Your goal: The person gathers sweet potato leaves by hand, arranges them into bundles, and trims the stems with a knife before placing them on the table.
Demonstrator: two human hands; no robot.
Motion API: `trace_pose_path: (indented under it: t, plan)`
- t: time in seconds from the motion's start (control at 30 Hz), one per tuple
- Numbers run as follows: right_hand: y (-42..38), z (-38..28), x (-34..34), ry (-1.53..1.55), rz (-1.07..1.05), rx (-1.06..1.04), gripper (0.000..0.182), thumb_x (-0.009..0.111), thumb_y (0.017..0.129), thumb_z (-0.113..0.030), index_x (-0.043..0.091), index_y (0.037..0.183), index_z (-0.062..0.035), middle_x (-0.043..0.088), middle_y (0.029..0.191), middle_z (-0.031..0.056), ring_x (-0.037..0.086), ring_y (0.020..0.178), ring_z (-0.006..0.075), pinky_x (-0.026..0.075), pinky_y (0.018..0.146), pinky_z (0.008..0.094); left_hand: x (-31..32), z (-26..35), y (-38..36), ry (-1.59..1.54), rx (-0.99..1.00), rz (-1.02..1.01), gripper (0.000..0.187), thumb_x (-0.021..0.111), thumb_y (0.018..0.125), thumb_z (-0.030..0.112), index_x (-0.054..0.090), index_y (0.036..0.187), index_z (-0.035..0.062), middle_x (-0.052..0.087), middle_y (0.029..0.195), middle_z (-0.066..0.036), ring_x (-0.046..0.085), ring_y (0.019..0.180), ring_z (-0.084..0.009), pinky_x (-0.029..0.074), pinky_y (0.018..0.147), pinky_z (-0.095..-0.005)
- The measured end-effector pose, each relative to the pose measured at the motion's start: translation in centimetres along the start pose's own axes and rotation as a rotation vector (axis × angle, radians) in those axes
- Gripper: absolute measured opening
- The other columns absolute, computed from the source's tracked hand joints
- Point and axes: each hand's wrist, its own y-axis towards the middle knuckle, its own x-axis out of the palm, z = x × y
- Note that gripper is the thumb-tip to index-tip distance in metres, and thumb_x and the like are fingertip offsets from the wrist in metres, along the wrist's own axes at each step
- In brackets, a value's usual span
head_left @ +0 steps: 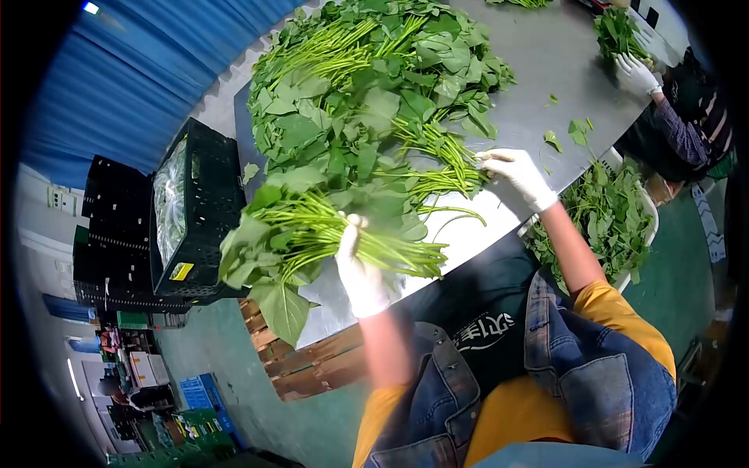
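My left hand (pixel 360 269), in a white glove, is closed around a bunch of leafy greens (pixel 312 226). Its long green stems point right and its broad leaves hang to the left, over the table's front edge. My right hand (pixel 515 173), also gloved in white, has its fingers pinched at the cut ends of more green stems (pixel 445 156), which lie on the metal table (pixel 538 86). A large heap of the same leafy greens (pixel 335 101) covers the table's left and far part. The fingertips of my right hand are partly hidden among the stems.
A dark crate (pixel 203 210) holding plastic-wrapped goods stands left of the table, near stacked black crates (pixel 117 234). Right of me, a white bin (pixel 649 210) holds loose greens. Across the table, another person's gloved hand (pixel 636 74) holds greens. A wooden pallet (pixel 312 363) lies below.
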Motion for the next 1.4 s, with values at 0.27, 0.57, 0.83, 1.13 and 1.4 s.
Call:
trace_pose_path:
  t: [0.27, 0.57, 0.83, 1.13, 1.4]
  plan:
    - [5.9, 4.0, 5.2, -0.431, -0.176, 0.37, 0.03, 0.071, 0.075, -0.032, 0.073, 0.089, -0.0065, 0.068, 0.084, 0.0174, 0.066, 0.079, 0.0331, 0.051, 0.074, 0.0392, -0.6, 0.7, -1.4, 0.025, 0.008, 0.018, 0.009, 0.066, 0.083, 0.006, 0.065, 0.092, 0.0068, 0.065, 0.093, -0.003, 0.06, 0.094, -0.0151, 0.048, 0.091, -0.03]
    - [5.4, -5.2, 0.8, 0.577, 0.307, 0.333, 0.023, 0.067, 0.084, -0.017, 0.069, 0.101, -0.0028, 0.062, 0.079, -0.0026, 0.047, 0.065, 0.0032, 0.034, 0.058, 0.0196, 1.6, 2.2, -2.8, -0.057, 0.265, 0.078, 0.041, 0.058, 0.085, -0.004, 0.049, 0.122, 0.0102, 0.061, 0.106, -0.007, 0.056, 0.101, -0.0185, 0.044, 0.096, -0.0347]
    - [2.5, -0.4, 6.1, 0.517, -0.312, 0.593, 0.024, 0.06, 0.089, -0.01, 0.067, 0.11, -0.0019, 0.066, 0.082, -0.0021, 0.047, 0.055, 0.0011, 0.035, 0.05, 0.0166, 0.3, 1.7, -2.0, 0.093, 0.163, 0.081, 0.052, 0.059, 0.082, -0.008, 0.045, 0.13, 0.0062, 0.059, 0.113, -0.01, 0.056, 0.1, -0.017, 0.044, 0.094, -0.032]
    - [1.4, -9.9, 4.9, 0.638, -0.068, 0.412, 0.034, 0.056, 0.086, -0.005, 0.064, 0.119, -0.0025, 0.067, 0.095, 0.0021, 0.043, 0.058, 0.0014, 0.037, 0.053, 0.0158, -2.1, 1.6, -0.8, -0.026, 0.003, 0.086, 0.049, 0.06, 0.081, -0.009, 0.048, 0.128, 0.0014, 0.058, 0.114, -0.01, 0.058, 0.099, -0.0169, 0.048, 0.092, -0.0298]
    - [-1.5, -11.0, 7.2, -0.001, -0.134, -0.226, 0.031, 0.067, 0.079, -0.002, 0.07, 0.109, -0.0067, 0.064, 0.077, 0.0086, 0.06, 0.065, 0.0169, 0.049, 0.061, 0.0276, 0.2, 1.7, -0.4, -0.059, -0.064, -0.04, 0.045, 0.057, 0.082, -0.01, 0.049, 0.125, -0.0004, 0.059, 0.115, -0.017, 0.057, 0.107, -0.0245, 0.048, 0.092, -0.034]
